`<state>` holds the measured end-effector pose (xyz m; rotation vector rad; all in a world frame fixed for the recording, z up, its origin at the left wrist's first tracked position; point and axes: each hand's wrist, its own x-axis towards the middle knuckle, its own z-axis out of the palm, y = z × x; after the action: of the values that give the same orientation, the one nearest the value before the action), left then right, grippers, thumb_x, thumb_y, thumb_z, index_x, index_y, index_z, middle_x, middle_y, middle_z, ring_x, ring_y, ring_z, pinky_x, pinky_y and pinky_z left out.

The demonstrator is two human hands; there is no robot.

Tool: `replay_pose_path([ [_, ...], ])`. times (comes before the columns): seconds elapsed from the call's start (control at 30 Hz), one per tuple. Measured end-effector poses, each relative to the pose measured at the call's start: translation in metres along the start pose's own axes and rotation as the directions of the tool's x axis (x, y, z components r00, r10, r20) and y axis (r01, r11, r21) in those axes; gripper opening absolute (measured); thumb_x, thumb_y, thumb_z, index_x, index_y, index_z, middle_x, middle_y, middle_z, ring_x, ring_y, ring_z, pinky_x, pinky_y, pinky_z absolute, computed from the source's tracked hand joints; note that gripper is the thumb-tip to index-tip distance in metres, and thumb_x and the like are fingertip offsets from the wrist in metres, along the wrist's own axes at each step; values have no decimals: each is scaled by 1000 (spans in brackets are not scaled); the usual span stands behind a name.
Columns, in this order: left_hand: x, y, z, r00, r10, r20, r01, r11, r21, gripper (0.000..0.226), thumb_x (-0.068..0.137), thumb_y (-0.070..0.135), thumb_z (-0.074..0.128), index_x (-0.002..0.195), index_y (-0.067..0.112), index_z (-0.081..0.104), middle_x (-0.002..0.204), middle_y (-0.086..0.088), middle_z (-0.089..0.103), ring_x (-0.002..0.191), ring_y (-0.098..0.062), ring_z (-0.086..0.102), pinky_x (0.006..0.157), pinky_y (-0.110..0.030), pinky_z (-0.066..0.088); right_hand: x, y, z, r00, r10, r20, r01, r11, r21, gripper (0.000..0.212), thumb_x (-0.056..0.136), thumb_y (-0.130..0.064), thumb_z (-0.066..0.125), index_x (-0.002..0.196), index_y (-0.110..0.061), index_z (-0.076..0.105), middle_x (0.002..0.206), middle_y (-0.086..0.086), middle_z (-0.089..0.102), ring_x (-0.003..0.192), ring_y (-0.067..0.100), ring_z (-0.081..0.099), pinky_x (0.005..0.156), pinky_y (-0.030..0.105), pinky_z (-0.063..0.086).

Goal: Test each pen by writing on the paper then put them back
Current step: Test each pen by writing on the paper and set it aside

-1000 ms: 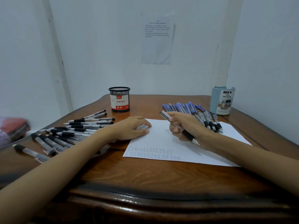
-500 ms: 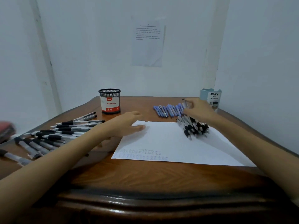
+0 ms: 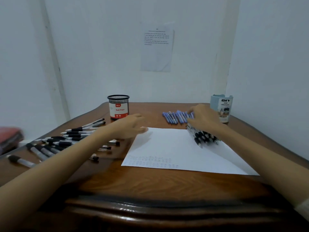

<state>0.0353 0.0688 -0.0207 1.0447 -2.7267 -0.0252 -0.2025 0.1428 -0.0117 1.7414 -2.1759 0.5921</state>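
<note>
Wooden table (image 3: 150, 185) in a white corner. Sheet of paper (image 3: 168, 146) lies flat, centre-right, with rows of small faint scribbles (image 3: 152, 161) along its near-left edge.

Left hand (image 3: 132, 126): palm down on the far-left corner of the paper, fingers loosely stretched and lying together, nothing in them. Fingertips slightly blurred.

Right hand (image 3: 204, 118): palm down at the far-right edge of the paper, fingers pointing left to the right end of the blue pens (image 3: 176, 117). These lie in a tight row on the bare wood just beyond the paper. Cannot tell whether the fingers grip a pen; the hand hides its own underside.

Bundle of black-grip pens (image 3: 203, 137) lies on the right part of the paper, tips toward the near side, far ends under the right hand and wrist.

Left of the paper, a wide scatter of loose black pens (image 3: 66, 138) lies on the wood, mostly side by side, some under the left forearm.

Black mesh cup (image 3: 118, 108) with a red-and-white label stands upright at the far side, beyond the left hand. Pale blue desk organizer (image 3: 221, 108) stands upright at the far right, just beyond the right hand.

Printed notice (image 3: 157, 47) on the far wall. Red object (image 3: 10, 136) at the far left edge, blurred.
</note>
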Motion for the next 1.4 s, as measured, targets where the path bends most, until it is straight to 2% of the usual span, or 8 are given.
replay_pose_path([
  [0.1, -16, -31, -15, 994, -72, -85, 72, 997, -13, 40, 94, 40, 44, 126, 17, 52, 126, -2, 50, 118, -21, 48, 97, -31, 39, 6, -42, 4, 995, -97, 22, 94, 991, 92, 24, 87, -21, 54, 106, -21, 68, 108, 2, 66, 96, 24, 61, 63, 26, 45],
  [0.23, -43, -84, -28, 942, -301, -150, 302, 953, -12, 39, 94, 31, 48, 129, 15, 50, 133, -9, 47, 118, -23, 47, 101, -35, 38, 21, -112, 21, 971, -222, 94, 190, 944, 269, 26, 86, -21, 53, 107, -22, 68, 113, 1, 66, 104, 22, 60, 82, 28, 48],
  [0.5, -86, -150, -27, 799, -586, -136, 579, 810, -88, 38, 96, 25, 45, 128, 5, 51, 133, -17, 49, 122, -29, 45, 96, -27, 34, 59, -201, 74, 801, -503, 326, 322, 820, 473, 31, 91, -14, 56, 121, -12, 61, 122, 4, 60, 108, 16, 54, 82, 24, 39],
  [0.83, -82, -148, -25, 834, -531, -151, 517, 847, -126, 36, 97, 28, 44, 124, 7, 55, 129, -15, 55, 117, -27, 50, 92, -27, 37, 72, -199, 88, 814, -489, 312, 207, 748, 631, 21, 84, -13, 67, 104, -9, 65, 101, 5, 66, 91, 14, 59, 77, 23, 47],
  [0.97, -85, -141, -25, 853, -489, -183, 473, 872, -123, 37, 97, 27, 44, 126, 7, 53, 130, -13, 54, 117, -26, 49, 92, -27, 36, 68, -186, 67, 877, -343, 336, -192, 391, 900, 22, 91, -20, 59, 111, -10, 58, 96, 4, 63, 70, 9, 58, 62, 24, 45],
  [1.07, -83, -132, -25, 882, -426, -200, 407, 904, -130, 37, 97, 28, 44, 128, 10, 51, 131, -13, 52, 118, -25, 48, 94, -28, 35, 63, -173, 50, 951, -130, 282, -251, 211, 945, 17, 98, -31, 46, 97, -14, 47, 99, 9, 64, 47, 7, 55, 41, 17, 37],
  [1.23, -63, -84, -26, 953, -238, -187, 221, 969, -108, 36, 96, 27, 45, 129, 13, 50, 132, -7, 51, 120, -18, 46, 95, -26, 33, 43, -127, 30, 974, 112, 197, -215, 176, 961, 19, 101, -29, 36, 94, -12, 43, 69, 8, 56, 25, 3, 38, 29, 14, 26],
  [1.4, -31, -29, -17, 996, -65, -56, 61, 995, -74, 35, 97, 28, 43, 128, 12, 50, 127, -4, 51, 116, -17, 46, 88, -21, 32, 11, -71, 18, 919, 13, 393, -392, 130, 911, 21, 99, -19, 43, 120, -17, 44, 70, 7, 47, 29, 2, 35, 29, 12, 26],
])
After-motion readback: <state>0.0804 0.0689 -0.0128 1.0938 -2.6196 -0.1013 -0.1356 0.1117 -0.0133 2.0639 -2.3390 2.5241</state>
